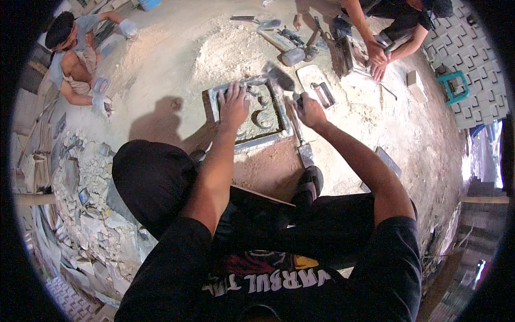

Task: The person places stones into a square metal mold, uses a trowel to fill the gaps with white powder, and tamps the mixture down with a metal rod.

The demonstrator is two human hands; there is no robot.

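A rectangular metal mould frame [261, 140] lies on the sandy ground in front of me, with pale material and a curved crescent-shaped piece [263, 119] inside it. My left hand [234, 104] rests with fingers stretched across the frame's upper left part. My right hand [310, 111] is closed round the handle of a short tool with a dark rounded head [280, 77]. That head is blurred and hangs over the frame's far right corner; I cannot tell its exact kind. Beside the frame's right side lies a long trowel [306, 154], its blade near my shoe [308, 185].
A float with a dark handle [316, 86], a mallet [294, 56] and a trowel [268, 24] lie beyond. Powder is heaped [225, 53] behind the frame. Two other people work at far left and far right. Rubble [91, 172] covers the left; a teal stool [453, 87] stands right.
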